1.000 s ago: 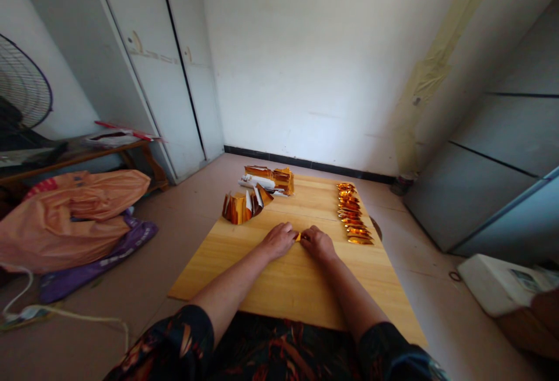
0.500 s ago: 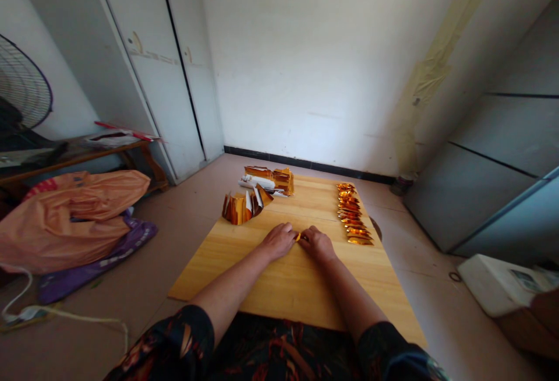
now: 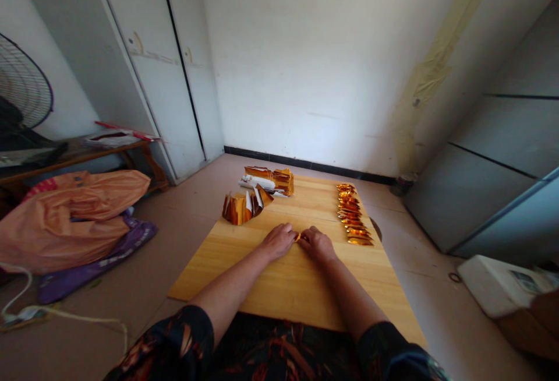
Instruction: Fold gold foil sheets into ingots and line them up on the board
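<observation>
My left hand (image 3: 278,240) and my right hand (image 3: 318,243) rest knuckles-up on the wooden table (image 3: 271,288), fingertips meeting. Between them they pinch a small piece of gold foil paper (image 3: 298,236), mostly hidden under the fingers. A row of several folded gold foil pieces (image 3: 353,214) lies to the right of my right hand. A loose bunch of gold sheets (image 3: 243,205) stands beyond my left hand, and a stack of gold paper (image 3: 269,179) sits at the far edge.
A white wardrobe (image 3: 144,60) stands at the left. An orange bag (image 3: 70,212) on a purple one lies on the floor beside a low wooden bench (image 3: 82,157) and a fan (image 3: 21,92). A white box (image 3: 498,285) sits at the right.
</observation>
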